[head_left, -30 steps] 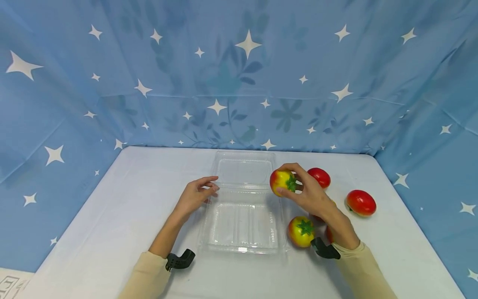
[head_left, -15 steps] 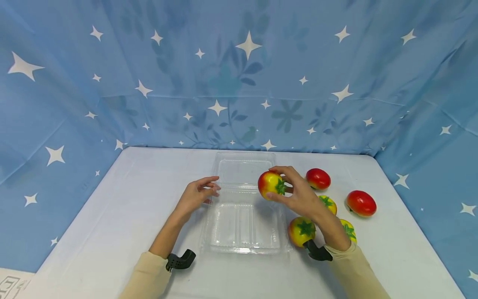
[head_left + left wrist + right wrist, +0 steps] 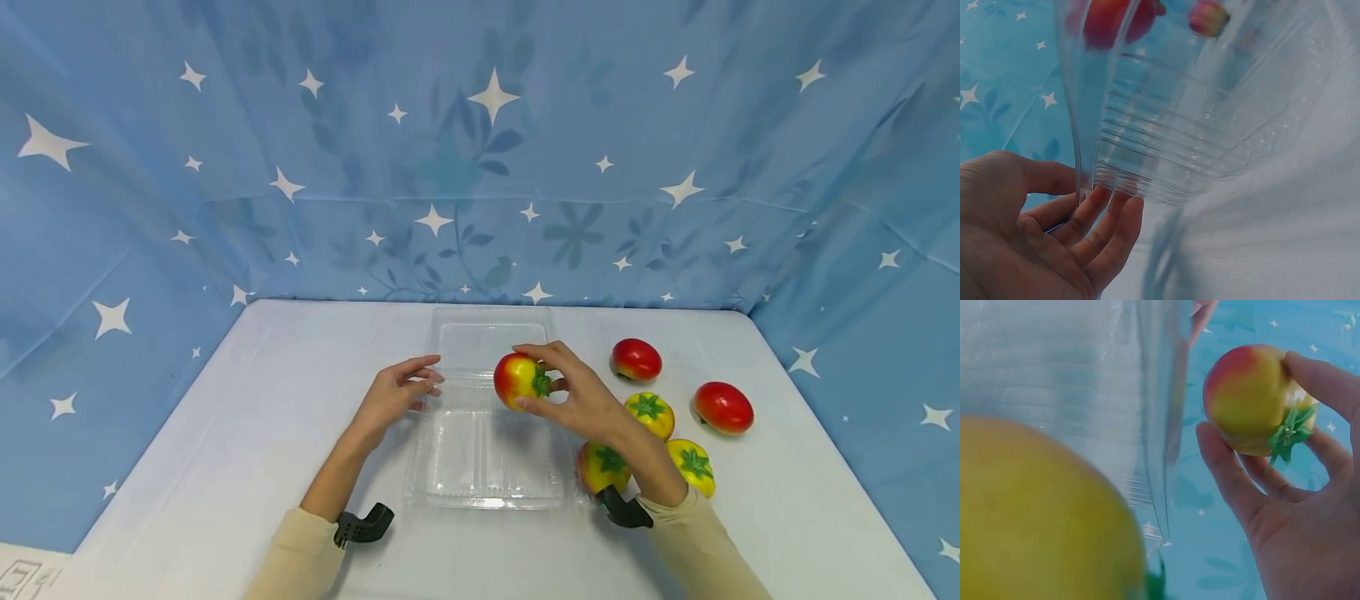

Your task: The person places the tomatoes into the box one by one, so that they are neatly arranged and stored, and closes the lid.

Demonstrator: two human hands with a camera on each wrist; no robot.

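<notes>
My right hand (image 3: 577, 400) holds a red-and-yellow toy tomato (image 3: 519, 381) with a green leafy top, thumb and fingers spread round it. In the head view the toy tomato overlaps the clear plastic container (image 3: 487, 502), which lies with its lid (image 3: 487, 337) folded back. My left hand (image 3: 393, 396) is at the container's left side, near the fold, its fingers loosely bent. Seen from the left wrist, its fingertips are right at the transparent wall (image 3: 1166, 137), and some show through the plastic.
To the right lie more toy tomatoes: a yellow one (image 3: 649, 412), another yellow one (image 3: 693, 468), one beside the container (image 3: 602, 467) partly behind the right wrist, and two red ones, the farther (image 3: 636, 359) and the nearer (image 3: 724, 407). A starry blue curtain (image 3: 480, 167) encloses the white table (image 3: 300, 350).
My right hand has moved left with the toy tomato, from the container's right edge to over its middle. Yellow toy tomatoes behind that arm have come into view. The left hand stays put.
</notes>
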